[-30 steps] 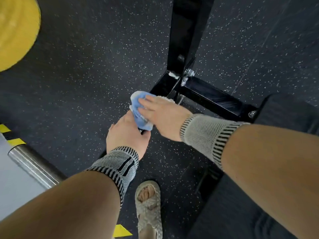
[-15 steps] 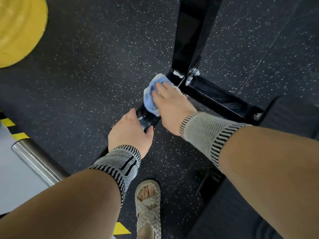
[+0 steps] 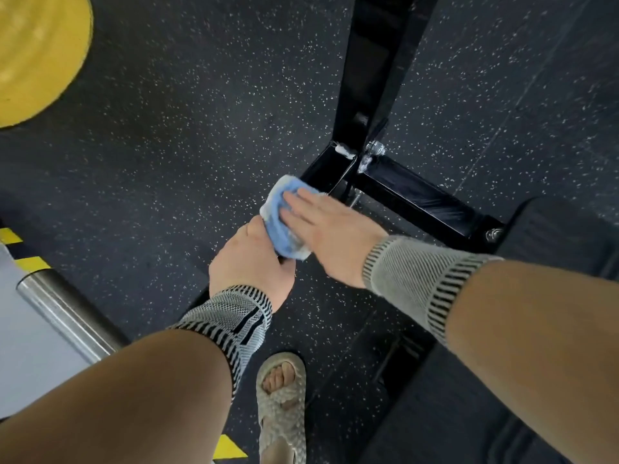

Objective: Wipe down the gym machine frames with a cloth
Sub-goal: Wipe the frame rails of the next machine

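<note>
Head view, looking down at the base of a black gym machine frame (image 3: 415,199) standing on dark speckled rubber floor (image 3: 201,128).

Right hand (image 3: 331,236): laid flat, fingers (image 3: 301,202) extended and pressed onto a blue cloth (image 3: 279,217); it pushes down on the cloth rather than clenching it. A grey striped wrist support (image 3: 412,283) covers the wrist.

Cloth: bunched, blue with whitish edges, lying on the low black rail of the frame that runs toward the viewer from the bolted junction (image 3: 371,152). It sits between the two hands and touches both.

Left hand (image 3: 251,259): positioned on the same rail just nearer the viewer, back of the hand uppermost, fingers curled under and out of sight; whether they grip the rail cannot be told. A matching wrist support (image 3: 231,316) is on this wrist.

Frame: an upright post rises from the junction; a second rail extends rightward to a bolted end (image 3: 492,234). White residue shows at the junction.

Surroundings: yellow disc (image 3: 33,55) at upper left, steel bar (image 3: 67,313) at lower left beside yellow-black floor striping (image 3: 30,262), one foot in a woven sandal (image 3: 283,406) below the hands. No containers are in view.
</note>
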`<state>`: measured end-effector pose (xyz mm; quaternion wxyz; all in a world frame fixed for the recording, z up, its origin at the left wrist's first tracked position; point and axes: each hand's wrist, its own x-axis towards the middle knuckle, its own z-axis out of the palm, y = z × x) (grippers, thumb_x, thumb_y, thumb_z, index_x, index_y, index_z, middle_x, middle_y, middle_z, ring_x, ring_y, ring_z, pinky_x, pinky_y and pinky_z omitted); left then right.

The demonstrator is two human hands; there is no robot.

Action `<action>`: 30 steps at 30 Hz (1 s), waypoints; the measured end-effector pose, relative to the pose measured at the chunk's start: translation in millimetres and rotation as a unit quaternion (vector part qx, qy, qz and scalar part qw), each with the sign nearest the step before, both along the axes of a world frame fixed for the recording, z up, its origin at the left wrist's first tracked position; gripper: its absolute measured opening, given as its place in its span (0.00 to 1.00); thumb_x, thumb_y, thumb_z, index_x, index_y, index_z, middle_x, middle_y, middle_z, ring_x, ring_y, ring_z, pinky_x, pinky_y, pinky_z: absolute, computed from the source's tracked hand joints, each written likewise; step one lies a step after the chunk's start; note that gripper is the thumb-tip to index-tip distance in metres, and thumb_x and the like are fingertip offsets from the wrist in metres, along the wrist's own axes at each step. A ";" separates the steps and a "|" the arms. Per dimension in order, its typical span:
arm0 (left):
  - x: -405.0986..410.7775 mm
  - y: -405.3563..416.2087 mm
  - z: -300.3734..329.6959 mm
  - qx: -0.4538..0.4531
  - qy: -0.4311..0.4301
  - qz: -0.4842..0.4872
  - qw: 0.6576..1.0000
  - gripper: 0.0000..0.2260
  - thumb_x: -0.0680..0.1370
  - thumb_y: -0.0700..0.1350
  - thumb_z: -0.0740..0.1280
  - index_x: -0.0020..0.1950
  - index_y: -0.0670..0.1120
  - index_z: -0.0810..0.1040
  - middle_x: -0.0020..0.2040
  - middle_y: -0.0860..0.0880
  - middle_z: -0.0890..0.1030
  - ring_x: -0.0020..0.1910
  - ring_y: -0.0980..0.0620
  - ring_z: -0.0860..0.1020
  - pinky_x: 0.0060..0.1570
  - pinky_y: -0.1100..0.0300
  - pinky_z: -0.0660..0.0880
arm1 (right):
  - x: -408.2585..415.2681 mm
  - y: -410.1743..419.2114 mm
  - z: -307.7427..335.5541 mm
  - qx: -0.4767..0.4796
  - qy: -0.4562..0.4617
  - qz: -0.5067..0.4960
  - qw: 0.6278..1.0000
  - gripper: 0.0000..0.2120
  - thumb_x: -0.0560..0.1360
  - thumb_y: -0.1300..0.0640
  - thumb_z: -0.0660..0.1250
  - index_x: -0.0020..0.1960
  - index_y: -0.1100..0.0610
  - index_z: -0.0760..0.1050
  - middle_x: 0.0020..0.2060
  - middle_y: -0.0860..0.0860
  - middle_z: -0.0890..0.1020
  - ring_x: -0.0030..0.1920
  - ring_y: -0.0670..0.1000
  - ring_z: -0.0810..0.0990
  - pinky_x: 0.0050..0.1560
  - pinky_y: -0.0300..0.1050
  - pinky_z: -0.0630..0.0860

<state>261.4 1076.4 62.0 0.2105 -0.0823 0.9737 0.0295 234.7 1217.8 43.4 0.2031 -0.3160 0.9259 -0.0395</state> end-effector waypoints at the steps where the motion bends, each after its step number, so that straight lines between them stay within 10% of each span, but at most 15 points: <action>1: -0.4 0.6 0.1 -0.001 0.007 -0.003 1.000 0.24 0.75 0.58 0.66 0.65 0.48 0.66 0.57 0.50 0.76 0.50 0.49 0.77 0.45 0.55 0.72 | -14.3 3.4 -6.9 0.006 0.007 -0.020 1.000 0.40 0.74 0.64 0.60 0.78 0.58 0.39 0.77 0.56 0.41 0.77 0.56 0.42 0.77 0.55 0.47; 25: 1.2 -0.9 -3.9 -0.004 0.029 -0.011 1.000 0.25 0.75 0.59 0.64 0.67 0.48 0.65 0.57 0.51 0.76 0.52 0.49 0.77 0.47 0.53 0.74 | -20.4 -5.7 -2.9 0.011 -0.018 -0.121 0.992 0.50 0.71 0.59 0.71 0.77 0.61 0.36 0.77 0.57 0.40 0.77 0.58 0.40 0.76 0.54 0.42; 30: 1.0 -0.4 -1.0 0.012 0.008 -0.004 1.000 0.21 0.73 0.54 0.68 0.61 0.47 0.67 0.54 0.51 0.76 0.46 0.51 0.74 0.44 0.55 0.73 | 26.3 -17.3 4.1 0.001 -0.033 -0.018 0.999 0.46 0.75 0.59 0.66 0.76 0.60 0.33 0.76 0.56 0.35 0.76 0.57 0.36 0.76 0.54 0.41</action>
